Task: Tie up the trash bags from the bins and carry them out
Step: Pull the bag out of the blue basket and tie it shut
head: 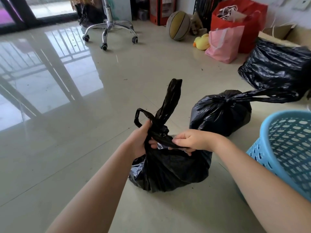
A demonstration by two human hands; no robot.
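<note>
**Both hands on the neck of the near bag**

We see the left hand (139,140) closed around the gathered neck of the near black trash bag (170,170), thumb up against the knot. The right hand (191,140) is curled shut on a twisted strip of the same bag, pinching it between thumb and fingers and drawing it toward three o'clock. Two handle ears stand above the knot: a long one pointing to twelve o'clock, a short loop bending toward ten. The film is thin, glossy and creased, the body lumpy and sitting on the pale polished floor (67,165) at centre.

At two o'clock from it rests a second tied bag (220,113), rounded, its handle stretched toward a larger crumpled black bag (277,68). At four o'clock a blue plastic basket (286,148) with a perforated lattice wall is cut off by the frame edge.

Farther off, at one o'clock, we make out a pink paper bag (223,44), a red bag (242,19), a yellow plush duck (202,42) and a worn basketball (178,25); at eleven, a chrome chair base (109,29) on casters. The bags' contents are hidden.
</note>
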